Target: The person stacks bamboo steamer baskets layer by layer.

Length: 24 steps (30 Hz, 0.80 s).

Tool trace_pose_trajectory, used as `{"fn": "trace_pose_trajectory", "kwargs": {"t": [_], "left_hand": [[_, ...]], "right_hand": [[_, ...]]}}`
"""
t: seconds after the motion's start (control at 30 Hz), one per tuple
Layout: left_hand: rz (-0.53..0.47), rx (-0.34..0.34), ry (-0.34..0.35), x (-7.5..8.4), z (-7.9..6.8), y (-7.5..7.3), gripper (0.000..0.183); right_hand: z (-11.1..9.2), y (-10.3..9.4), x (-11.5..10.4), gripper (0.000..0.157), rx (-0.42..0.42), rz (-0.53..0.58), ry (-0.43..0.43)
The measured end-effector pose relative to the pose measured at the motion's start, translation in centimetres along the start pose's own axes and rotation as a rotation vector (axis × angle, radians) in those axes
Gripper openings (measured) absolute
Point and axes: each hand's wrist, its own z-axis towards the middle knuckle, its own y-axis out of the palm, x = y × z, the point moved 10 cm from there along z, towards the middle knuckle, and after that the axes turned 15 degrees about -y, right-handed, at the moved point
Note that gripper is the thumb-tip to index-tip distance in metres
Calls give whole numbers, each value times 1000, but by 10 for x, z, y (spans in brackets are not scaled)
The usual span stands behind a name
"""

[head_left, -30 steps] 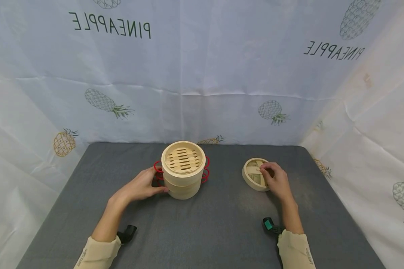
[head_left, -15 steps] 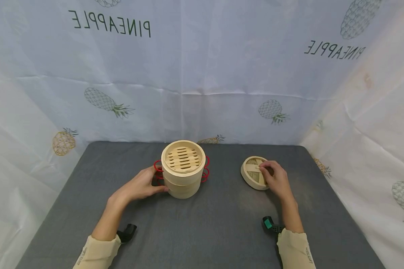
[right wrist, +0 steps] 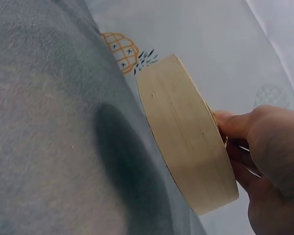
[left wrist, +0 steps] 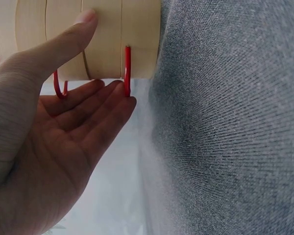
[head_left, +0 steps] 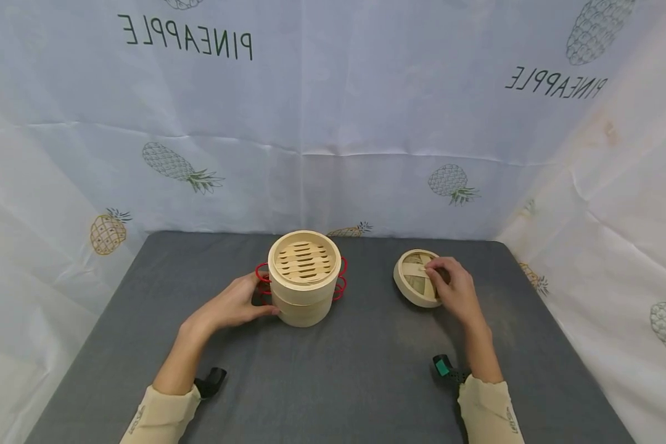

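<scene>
A two-tier bamboo steamer stands on the dark table with its slatted top tray uncovered. Red loop handles stick out from its sides. My left hand holds it from the left: the thumb lies on its wall and the other fingers reach behind, beside the red loops. To the right, my right hand pinches the steamer lid by the strap on top. In the right wrist view the lid is tilted and clear of the table, with its shadow below.
A grey cloth covers the table. Behind it and along both sides hangs a white curtain with pineapple prints. Each wrist wears a dark strapped device, the right one with a green patch.
My right hand has raised the lid slightly and moved it a little away and to the left. My left hand and the steamer keep their place.
</scene>
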Motion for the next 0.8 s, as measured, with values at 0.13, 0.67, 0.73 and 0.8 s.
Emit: {"fn": "trace_pose_trajectory", "kwargs": {"t": [0.13,0.67,0.73,0.8], "left_hand": [[-2,3,16,2,-1,-1,69],[2,-10,3,1,1,0,72],[3,-7,8,1,0,-1,70],[5,-3,13,1,0,-1,69]], "right_hand": [[11,-3,-8,10,-1,3,-36],[43,-17,-46,11,7,23,-117],[47,-18,-53,12,13,33,-138],[50,-19,-60,13,15,35,-152]]}}
